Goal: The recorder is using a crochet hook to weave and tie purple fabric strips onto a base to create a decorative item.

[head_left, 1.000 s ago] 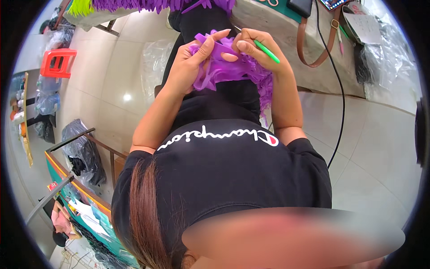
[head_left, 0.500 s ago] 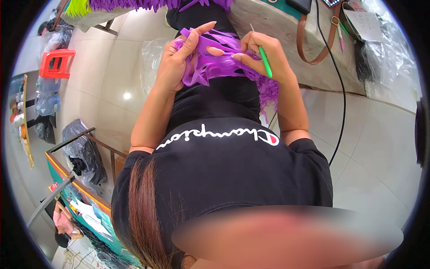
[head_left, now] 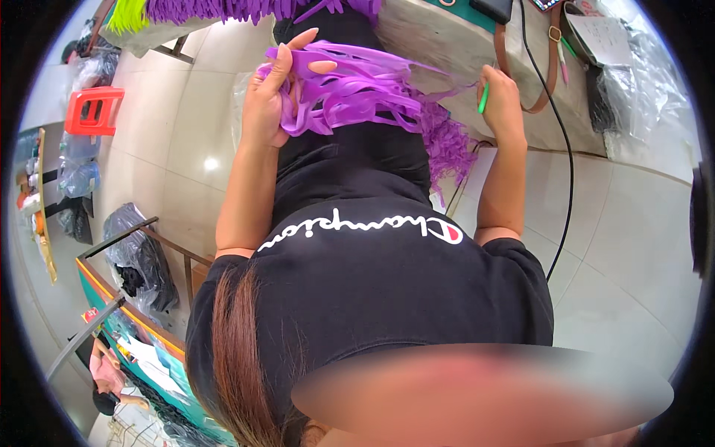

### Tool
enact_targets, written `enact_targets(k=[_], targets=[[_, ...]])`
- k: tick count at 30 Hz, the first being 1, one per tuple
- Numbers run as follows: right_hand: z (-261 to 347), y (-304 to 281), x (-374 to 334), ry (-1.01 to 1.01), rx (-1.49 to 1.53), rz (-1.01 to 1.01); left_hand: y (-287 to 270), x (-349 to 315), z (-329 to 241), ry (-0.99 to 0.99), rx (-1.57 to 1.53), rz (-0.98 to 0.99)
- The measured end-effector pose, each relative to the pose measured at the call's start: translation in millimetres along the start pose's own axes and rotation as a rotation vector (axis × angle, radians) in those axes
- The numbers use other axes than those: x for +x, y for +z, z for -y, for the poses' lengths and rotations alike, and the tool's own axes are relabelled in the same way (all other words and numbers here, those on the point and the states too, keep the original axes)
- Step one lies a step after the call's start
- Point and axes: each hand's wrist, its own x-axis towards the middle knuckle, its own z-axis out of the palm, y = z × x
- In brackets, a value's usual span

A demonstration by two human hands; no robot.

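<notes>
A loose bundle of purple ribbon strips [head_left: 350,86] spreads above my lap. My left hand [head_left: 272,97] grips its left end, thumb and fingers closed around the strips. Out to the right, my right hand [head_left: 503,108] is closed around a slim tool with a green handle [head_left: 483,98]; the tool's exact kind cannot be told. A thin purple strand [head_left: 454,91] runs taut from the bundle toward my right fingers. Crinkled purple fringe [head_left: 450,145] hangs down beside my right thigh.
Cloth-covered table [head_left: 424,41] ahead carries purple fringe [head_left: 223,9] and lime-green fringe [head_left: 128,15]. A brown strap [head_left: 500,52] and black cable [head_left: 555,119] hang at right. A red stool [head_left: 94,112] stands left. Another person [head_left: 108,372] is at lower left.
My right hand has moved away to the right with the green-handled tool, drawing a strand out. My left hand has shifted slightly left, and the purple strips are spread wider between them.
</notes>
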Motion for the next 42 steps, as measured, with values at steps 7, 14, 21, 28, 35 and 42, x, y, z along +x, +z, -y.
enact_targets(k=[7,14,21,28,35,42], targets=[[66.6,-6.7,17.3,-0.121,0.505,-0.128,15.6,0.0,5.1,0.000,0.070,-0.006],[130.9,23.3,45.0,-0.223,0.967,0.081,21.3,-2.6,5.9,0.028,0.169,0.034],[133.1,24.7,52.2,-0.178,0.926,0.050,7.8,-4.0,17.6,0.239,0.521,-0.066],[136.6,12.4,68.7,-0.204,1.219,0.021,14.3,-1.2,24.7,-0.207,0.206,-0.030],[137.1,18.3,70.6,-0.266,1.041,-0.089,11.1,-1.8,27.4,-0.275,0.163,-0.098],[120.4,22.9,25.1,-0.306,0.937,-0.040,22.8,-4.5,23.4,-0.171,0.075,-0.193]])
